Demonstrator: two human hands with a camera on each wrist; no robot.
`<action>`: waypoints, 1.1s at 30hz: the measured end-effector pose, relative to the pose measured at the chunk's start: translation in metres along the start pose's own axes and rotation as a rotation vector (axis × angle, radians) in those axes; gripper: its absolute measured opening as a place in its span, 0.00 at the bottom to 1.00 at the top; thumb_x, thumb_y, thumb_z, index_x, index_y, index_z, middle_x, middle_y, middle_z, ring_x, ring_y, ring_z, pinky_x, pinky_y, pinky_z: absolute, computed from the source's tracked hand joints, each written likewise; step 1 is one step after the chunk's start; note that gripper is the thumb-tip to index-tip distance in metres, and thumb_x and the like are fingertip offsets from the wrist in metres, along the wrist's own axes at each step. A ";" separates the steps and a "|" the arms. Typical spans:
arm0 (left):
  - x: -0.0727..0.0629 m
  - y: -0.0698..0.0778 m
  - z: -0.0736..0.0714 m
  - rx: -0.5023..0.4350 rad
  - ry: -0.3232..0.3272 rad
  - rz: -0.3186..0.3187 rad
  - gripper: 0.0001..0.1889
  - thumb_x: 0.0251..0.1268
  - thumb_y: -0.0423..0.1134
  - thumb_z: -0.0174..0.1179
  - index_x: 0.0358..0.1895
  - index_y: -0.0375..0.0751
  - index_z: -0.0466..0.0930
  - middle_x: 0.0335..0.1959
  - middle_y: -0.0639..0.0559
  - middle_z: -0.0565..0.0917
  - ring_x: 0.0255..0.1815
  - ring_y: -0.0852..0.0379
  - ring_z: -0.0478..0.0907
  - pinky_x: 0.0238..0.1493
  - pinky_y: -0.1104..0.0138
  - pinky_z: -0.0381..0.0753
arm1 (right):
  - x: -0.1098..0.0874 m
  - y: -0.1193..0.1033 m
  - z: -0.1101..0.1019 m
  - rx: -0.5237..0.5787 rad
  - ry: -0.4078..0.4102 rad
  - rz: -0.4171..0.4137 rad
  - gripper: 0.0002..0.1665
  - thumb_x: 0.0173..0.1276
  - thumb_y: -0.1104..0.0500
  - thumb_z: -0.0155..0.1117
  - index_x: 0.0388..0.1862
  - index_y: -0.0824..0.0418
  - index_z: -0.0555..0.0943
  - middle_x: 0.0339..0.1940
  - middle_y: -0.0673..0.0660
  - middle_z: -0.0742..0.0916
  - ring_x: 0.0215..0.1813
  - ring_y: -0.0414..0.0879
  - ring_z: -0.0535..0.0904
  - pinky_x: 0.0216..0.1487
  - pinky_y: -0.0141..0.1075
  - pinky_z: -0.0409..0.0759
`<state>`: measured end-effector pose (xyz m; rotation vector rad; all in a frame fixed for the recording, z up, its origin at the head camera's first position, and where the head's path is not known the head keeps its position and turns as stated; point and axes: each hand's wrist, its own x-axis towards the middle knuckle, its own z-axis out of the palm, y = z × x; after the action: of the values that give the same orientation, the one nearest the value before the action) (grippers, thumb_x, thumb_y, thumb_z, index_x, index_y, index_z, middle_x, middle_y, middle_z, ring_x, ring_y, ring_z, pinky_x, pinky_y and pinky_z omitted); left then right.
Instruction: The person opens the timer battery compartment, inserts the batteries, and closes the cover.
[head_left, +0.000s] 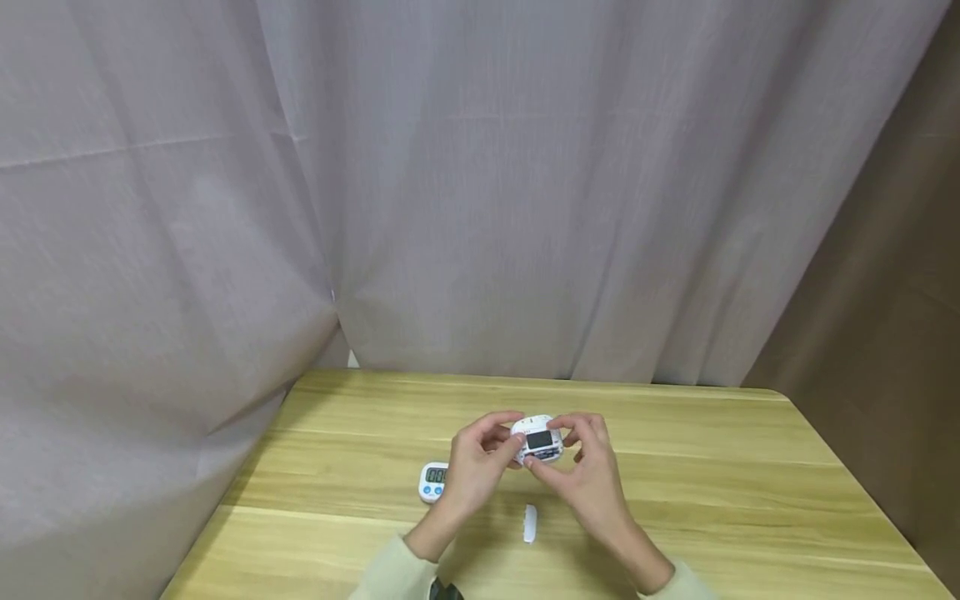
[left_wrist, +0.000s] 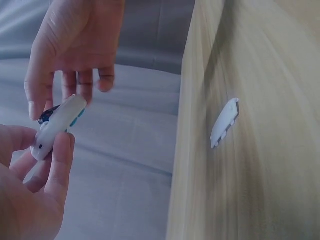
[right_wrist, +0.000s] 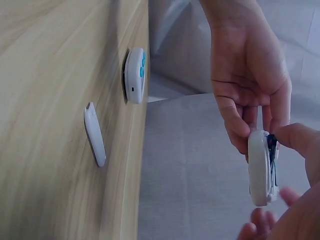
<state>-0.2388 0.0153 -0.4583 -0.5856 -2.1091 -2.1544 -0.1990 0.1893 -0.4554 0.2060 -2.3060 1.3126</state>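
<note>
A white digital kitchen timer [head_left: 536, 425] is held above the table, its back facing up and its battery compartment uncovered. A dark battery [head_left: 545, 455] shows along the compartment's lower edge. My left hand [head_left: 474, 471] pinches the timer's left side, thumb on the back and fingers underneath. On the other side, my right hand [head_left: 592, 483] has its thumb at the battery end and its index finger at the upper right edge. A white battery cover [head_left: 530, 523] lies on the table below the hands, apart from both.
A second white timer [right_wrist: 135, 75] with blue buttons lies on the wooden table [head_left: 712, 483], partly hidden behind the left wrist in the head view. Grey curtains [head_left: 480, 208] hang behind the table's far edge and at its left.
</note>
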 end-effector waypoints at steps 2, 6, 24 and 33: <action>0.000 0.001 0.000 -0.001 0.004 0.002 0.15 0.69 0.27 0.66 0.57 0.34 0.86 0.39 0.37 0.89 0.31 0.61 0.86 0.34 0.63 0.95 | 0.001 -0.002 -0.001 0.024 -0.020 0.058 0.40 0.50 0.57 0.89 0.61 0.56 0.79 0.57 0.55 0.79 0.47 0.45 0.75 0.39 0.31 0.77; -0.001 0.003 0.000 -0.004 0.009 0.000 0.15 0.69 0.27 0.67 0.57 0.34 0.86 0.39 0.37 0.89 0.32 0.61 0.86 0.34 0.57 0.95 | 0.002 -0.002 -0.002 0.120 -0.080 0.136 0.45 0.53 0.59 0.88 0.68 0.58 0.75 0.57 0.58 0.83 0.39 0.44 0.80 0.30 0.28 0.80; -0.003 0.001 0.002 0.023 0.007 -0.008 0.14 0.68 0.27 0.67 0.55 0.36 0.88 0.38 0.39 0.90 0.34 0.62 0.86 0.36 0.65 0.95 | 0.000 -0.003 -0.001 0.354 -0.157 0.166 0.41 0.55 0.71 0.82 0.65 0.64 0.72 0.49 0.67 0.85 0.38 0.43 0.91 0.34 0.35 0.93; -0.004 0.001 0.003 0.025 0.007 -0.012 0.14 0.68 0.27 0.66 0.55 0.37 0.88 0.39 0.38 0.90 0.35 0.60 0.86 0.36 0.65 0.95 | -0.001 -0.001 0.001 0.339 -0.132 0.163 0.40 0.55 0.72 0.81 0.65 0.64 0.72 0.49 0.68 0.90 0.39 0.43 0.91 0.36 0.35 0.93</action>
<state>-0.2345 0.0170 -0.4581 -0.5638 -2.1380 -2.1301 -0.1977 0.1880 -0.4553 0.2248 -2.2301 1.8215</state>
